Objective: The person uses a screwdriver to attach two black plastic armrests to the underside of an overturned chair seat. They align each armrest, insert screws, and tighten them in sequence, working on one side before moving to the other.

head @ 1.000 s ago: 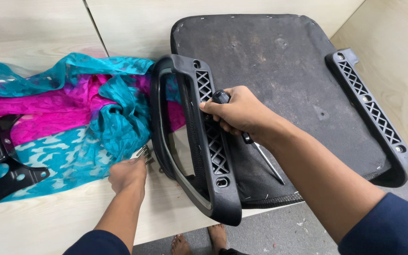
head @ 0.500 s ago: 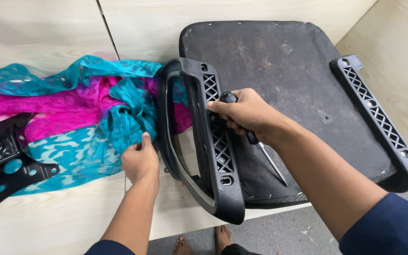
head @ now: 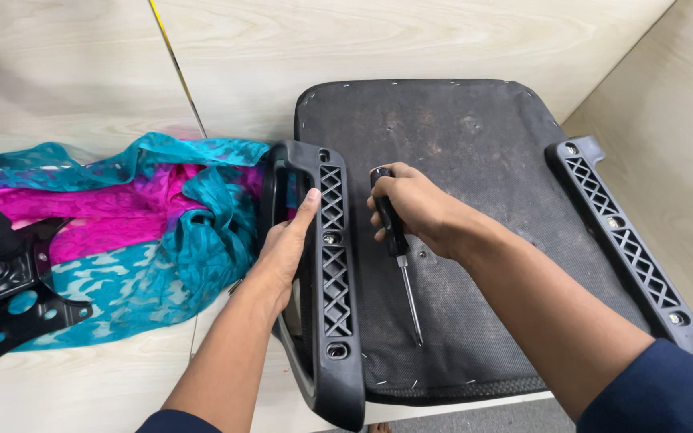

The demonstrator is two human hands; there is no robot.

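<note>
Two hands are working on the upturned seat pan (head: pixel 475 160) in front of you: your right hand (head: pixel 415 210) is closing its fingers tightly around the black handle of a screwdriver (head: pixel 399 248), and your left hand (head: pixel 286 244) is resting flat against the near armrest (head: pixel 326 265), fingers held together and thumb lying along its outer wall. The screwdriver is standing with its long axis running almost straight toward you, handle at the far end and thin metal shaft pointing down and slightly right, its tip resting on or just above the dark fabric; which of the two cannot be told. It is lying just beside the armrest and roughly parallel to it. That armrest is running lengthwise along the seat's left edge, black plastic with a lattice of diamond openings and several round holes. A matching armrest (head: pixel 623 240) is sitting along the right edge, well apart from the tool, leaving a broad stretch of bare fabric between them. The seat's near edge is overhanging the pale wooden table (head: pixel 82 80). The fabric is looking dusty and scuffed, with staples along its rim. To your left, a teal and magenta cloth (head: pixel 138 224) is lying bunched beside the armrest, and a black metal bracket (head: pixel 10 289) is sitting on its far left part.
</note>
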